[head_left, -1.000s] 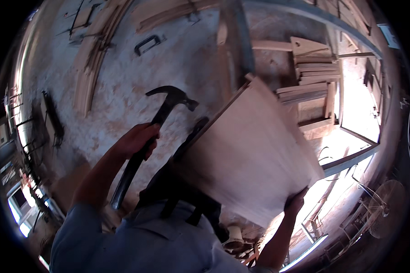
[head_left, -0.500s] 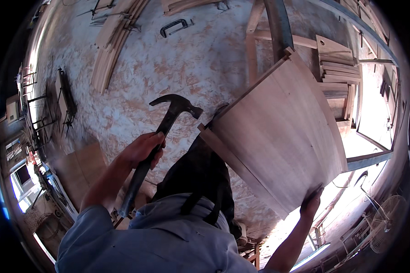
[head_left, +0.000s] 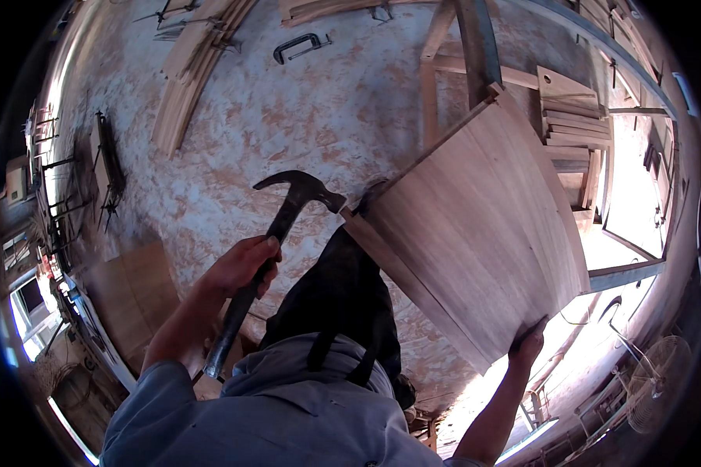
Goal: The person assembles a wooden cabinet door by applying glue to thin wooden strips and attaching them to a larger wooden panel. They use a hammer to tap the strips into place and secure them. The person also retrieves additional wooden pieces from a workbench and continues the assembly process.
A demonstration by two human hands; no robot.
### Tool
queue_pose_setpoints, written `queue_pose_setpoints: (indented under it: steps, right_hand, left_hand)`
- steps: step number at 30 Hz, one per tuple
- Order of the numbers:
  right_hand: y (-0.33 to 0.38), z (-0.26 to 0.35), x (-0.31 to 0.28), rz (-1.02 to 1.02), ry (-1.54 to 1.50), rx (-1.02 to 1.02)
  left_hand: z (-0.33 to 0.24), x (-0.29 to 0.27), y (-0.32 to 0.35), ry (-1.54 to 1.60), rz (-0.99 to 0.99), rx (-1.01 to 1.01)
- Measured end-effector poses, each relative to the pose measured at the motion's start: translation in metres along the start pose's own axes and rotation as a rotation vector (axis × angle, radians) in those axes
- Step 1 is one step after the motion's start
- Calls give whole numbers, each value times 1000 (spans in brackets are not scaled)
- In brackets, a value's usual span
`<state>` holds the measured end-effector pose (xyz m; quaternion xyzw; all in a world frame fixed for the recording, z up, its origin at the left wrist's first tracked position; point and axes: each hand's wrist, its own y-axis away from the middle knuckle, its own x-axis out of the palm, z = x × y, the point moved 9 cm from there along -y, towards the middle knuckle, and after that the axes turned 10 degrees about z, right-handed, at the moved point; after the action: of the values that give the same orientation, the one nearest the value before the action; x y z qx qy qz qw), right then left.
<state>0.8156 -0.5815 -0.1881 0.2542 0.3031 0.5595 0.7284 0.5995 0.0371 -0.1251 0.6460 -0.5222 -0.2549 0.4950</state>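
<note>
My left hand (head_left: 249, 265) is wrapped round the dark handle of a claw hammer (head_left: 288, 206). The hammer's striking face touches or almost touches the left corner of a wooden panel (head_left: 475, 233), where a narrow wooden strip (head_left: 413, 280) runs along the panel's near edge. On the right, my right hand (head_left: 528, 342) grips the panel's lower right edge, thumb side showing and its other fingers partly hidden by the wood. The panel is tilted, with its far corner close to a metal post (head_left: 479, 54).
Stacked boards (head_left: 191, 70) lie on the stained floor (head_left: 304, 109) at the far left, near a C-clamp (head_left: 302, 48). More wooden pieces (head_left: 572, 117) sit inside a frame at the right. A plywood sheet (head_left: 132, 288) lies left of me, a fan (head_left: 658, 381) stands lower right.
The hammer head has come slightly down and toward the panel's corner strip. My right hand keeps its hold, and the panel has barely shifted.
</note>
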Motion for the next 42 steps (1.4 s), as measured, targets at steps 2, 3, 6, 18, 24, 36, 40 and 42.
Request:
queue_pose_setpoints:
  steps: [2, 3, 6, 18, 24, 36, 40, 42]
  right_hand:
    - [1, 2, 5, 23, -2, -37]
    - [2, 4, 8, 33, -4, -54]
    - [11, 8, 16, -20, 77, -21]
    - [91, 72, -27, -244, 494, -354]
    - [206, 24, 143, 452, 172, -298]
    - [224, -63, 12, -74, -754, -262]
    - [230, -70, -57, -203, -665, -360]
    - [231, -82, -76, -234, -665, -331]
  left_hand:
    - [0, -4, 0, 29, -25, 18]
    - [-1, -5, 0, 35, -41, 17]
    - [5, -3, -1, -17, -40, 0]
    - [-108, 28, 9, -494, -200, 414]
    - [-113, 216, -8, -821, 262, 615]
    - [-40, 406, 10, -1706, 682, 1204]
    - [-76, 379, -34, -1882, 357, 1225]
    - [-98, 372, -50, -1882, 208, 1243]
